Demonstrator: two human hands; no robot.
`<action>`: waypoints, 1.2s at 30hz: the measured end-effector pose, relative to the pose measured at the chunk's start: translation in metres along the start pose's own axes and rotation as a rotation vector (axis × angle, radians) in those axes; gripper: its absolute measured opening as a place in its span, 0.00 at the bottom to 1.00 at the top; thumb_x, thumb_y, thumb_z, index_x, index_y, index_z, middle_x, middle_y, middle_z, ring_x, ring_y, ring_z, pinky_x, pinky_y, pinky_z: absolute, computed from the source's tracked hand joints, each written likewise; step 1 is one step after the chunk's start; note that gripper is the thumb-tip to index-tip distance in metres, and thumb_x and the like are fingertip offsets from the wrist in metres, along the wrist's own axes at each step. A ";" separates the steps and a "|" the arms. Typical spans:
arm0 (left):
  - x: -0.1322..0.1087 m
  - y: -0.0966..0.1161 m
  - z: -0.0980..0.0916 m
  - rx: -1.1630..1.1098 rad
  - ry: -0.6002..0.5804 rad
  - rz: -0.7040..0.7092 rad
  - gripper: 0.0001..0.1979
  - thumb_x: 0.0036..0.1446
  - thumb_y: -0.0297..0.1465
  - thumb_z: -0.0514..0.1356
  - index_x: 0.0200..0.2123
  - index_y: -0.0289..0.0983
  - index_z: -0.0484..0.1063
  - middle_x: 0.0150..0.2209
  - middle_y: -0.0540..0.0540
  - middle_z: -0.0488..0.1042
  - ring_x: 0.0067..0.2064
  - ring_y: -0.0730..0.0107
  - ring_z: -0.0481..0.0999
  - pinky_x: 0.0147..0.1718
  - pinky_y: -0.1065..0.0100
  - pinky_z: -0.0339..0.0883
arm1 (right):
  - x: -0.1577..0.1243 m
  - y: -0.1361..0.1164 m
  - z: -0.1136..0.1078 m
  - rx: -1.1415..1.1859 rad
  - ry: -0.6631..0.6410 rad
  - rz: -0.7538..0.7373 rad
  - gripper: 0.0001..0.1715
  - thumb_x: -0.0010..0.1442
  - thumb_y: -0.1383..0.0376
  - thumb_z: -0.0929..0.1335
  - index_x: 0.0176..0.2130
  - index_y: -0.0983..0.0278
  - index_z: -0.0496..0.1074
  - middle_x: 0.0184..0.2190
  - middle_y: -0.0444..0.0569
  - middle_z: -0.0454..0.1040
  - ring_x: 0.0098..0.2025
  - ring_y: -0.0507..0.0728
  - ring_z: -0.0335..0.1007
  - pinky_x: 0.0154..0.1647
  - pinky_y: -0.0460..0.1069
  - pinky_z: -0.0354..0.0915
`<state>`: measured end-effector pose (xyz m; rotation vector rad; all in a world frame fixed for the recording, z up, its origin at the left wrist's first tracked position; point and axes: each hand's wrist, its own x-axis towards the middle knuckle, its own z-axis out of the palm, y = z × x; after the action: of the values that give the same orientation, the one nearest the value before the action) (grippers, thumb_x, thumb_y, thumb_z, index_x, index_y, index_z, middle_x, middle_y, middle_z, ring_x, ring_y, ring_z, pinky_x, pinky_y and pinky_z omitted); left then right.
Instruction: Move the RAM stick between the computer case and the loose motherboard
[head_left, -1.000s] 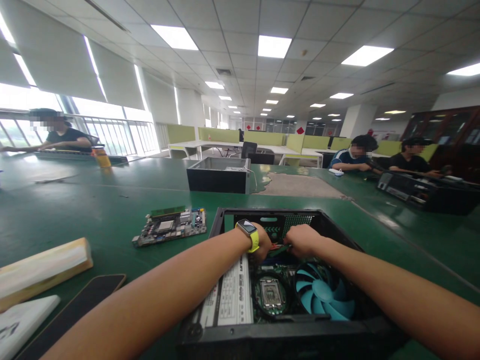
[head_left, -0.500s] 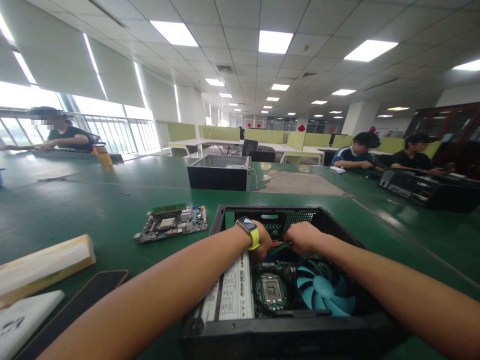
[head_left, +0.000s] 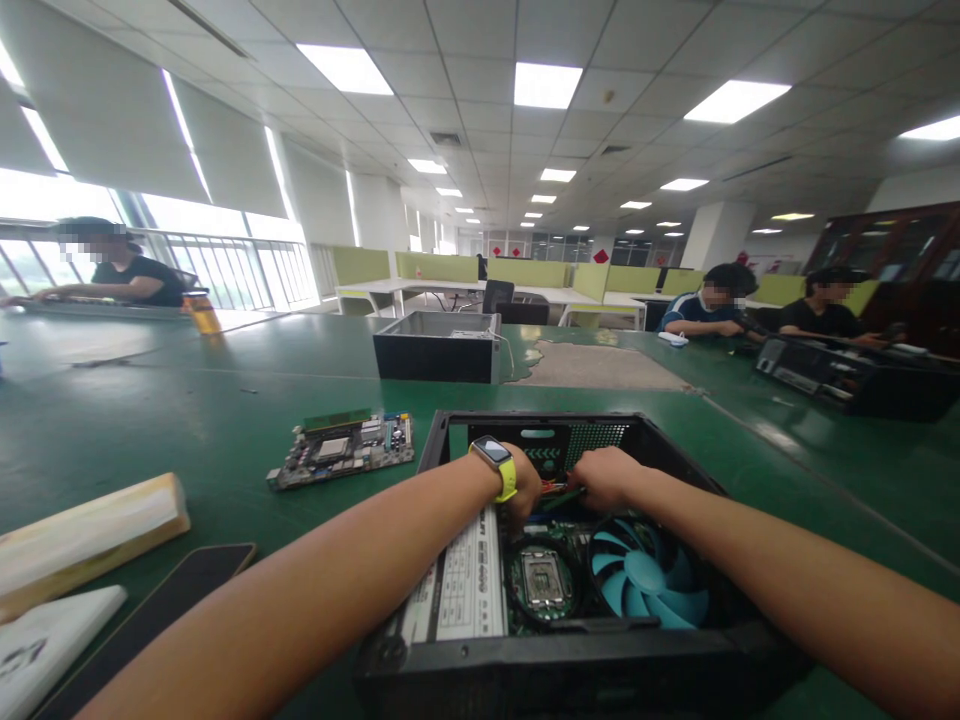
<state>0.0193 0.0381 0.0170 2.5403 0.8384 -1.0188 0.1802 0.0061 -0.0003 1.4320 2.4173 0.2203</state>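
An open black computer case [head_left: 450,432] lies in front of me on the green table [head_left: 150,420]. Inside it are a labelled power supply [head_left: 457,595], a bare CPU socket [head_left: 541,582] and a blue fan [head_left: 646,580]. My left hand [head_left: 523,487], with a yellow-strapped watch [head_left: 495,460] on the wrist, reaches down into the far part of the case. My right hand [head_left: 609,478] is beside it, fingers curled. Both close on a thin green strip [head_left: 564,496], perhaps a memory stick, among red wires. The fingertips are hidden.
A loose motherboard [head_left: 341,448] lies left of the case. A wooden block [head_left: 82,535], a dark phone [head_left: 161,600] and a white pad [head_left: 45,640] sit near left. Another case [head_left: 439,348] stands behind. Other people sit at the far left [head_left: 124,270] and right [head_left: 712,310].
Both hands have stayed in the far part of the case, shifting only slightly; the green strip between them now lies a little lower.
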 end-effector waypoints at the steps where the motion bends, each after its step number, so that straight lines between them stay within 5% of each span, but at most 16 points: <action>1: 0.000 0.000 0.000 -0.014 0.014 -0.004 0.12 0.25 0.32 0.72 0.18 0.37 0.74 0.24 0.48 0.77 0.32 0.62 0.74 0.32 0.67 0.67 | 0.000 0.000 0.000 0.005 -0.005 -0.001 0.22 0.47 0.62 0.66 0.43 0.54 0.76 0.37 0.54 0.77 0.41 0.63 0.73 0.36 0.52 0.64; 6: 0.004 -0.004 0.003 -0.040 0.022 0.000 0.13 0.22 0.34 0.72 0.13 0.38 0.71 0.22 0.49 0.76 0.30 0.62 0.74 0.30 0.67 0.67 | 0.000 0.000 -0.002 0.008 -0.025 0.001 0.23 0.47 0.61 0.67 0.44 0.54 0.76 0.37 0.54 0.77 0.41 0.63 0.73 0.37 0.52 0.64; 14: 0.007 -0.006 0.005 -0.027 0.029 -0.029 0.14 0.24 0.36 0.72 0.19 0.38 0.76 0.25 0.47 0.77 0.32 0.59 0.74 0.33 0.64 0.67 | -0.001 0.004 -0.003 0.006 0.000 0.006 0.23 0.48 0.54 0.67 0.44 0.56 0.76 0.37 0.54 0.77 0.41 0.64 0.73 0.36 0.53 0.64; 20: 0.021 -0.012 0.009 -0.097 0.082 -0.054 0.16 0.24 0.42 0.71 0.13 0.38 0.72 0.19 0.49 0.74 0.26 0.65 0.72 0.27 0.69 0.66 | 0.000 0.001 -0.003 -0.030 -0.007 0.023 0.17 0.49 0.62 0.65 0.39 0.59 0.77 0.36 0.56 0.77 0.39 0.64 0.73 0.35 0.52 0.65; 27: 0.022 -0.013 0.012 -0.099 0.073 -0.066 0.15 0.19 0.34 0.72 0.17 0.38 0.75 0.25 0.48 0.77 0.32 0.61 0.73 0.31 0.67 0.68 | 0.000 -0.002 0.000 -0.051 0.008 -0.009 0.19 0.48 0.64 0.65 0.40 0.59 0.77 0.36 0.56 0.77 0.39 0.64 0.74 0.35 0.53 0.65; 36: 0.018 -0.010 0.008 0.005 -0.036 -0.043 0.16 0.20 0.37 0.72 0.17 0.38 0.74 0.27 0.46 0.78 0.35 0.56 0.74 0.33 0.64 0.68 | 0.000 0.003 0.003 -0.031 -0.003 0.008 0.20 0.46 0.57 0.67 0.40 0.59 0.77 0.36 0.56 0.77 0.39 0.63 0.73 0.35 0.52 0.64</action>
<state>0.0194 0.0502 -0.0020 2.5109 0.8847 -1.0780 0.1838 0.0077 -0.0023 1.4277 2.3958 0.2567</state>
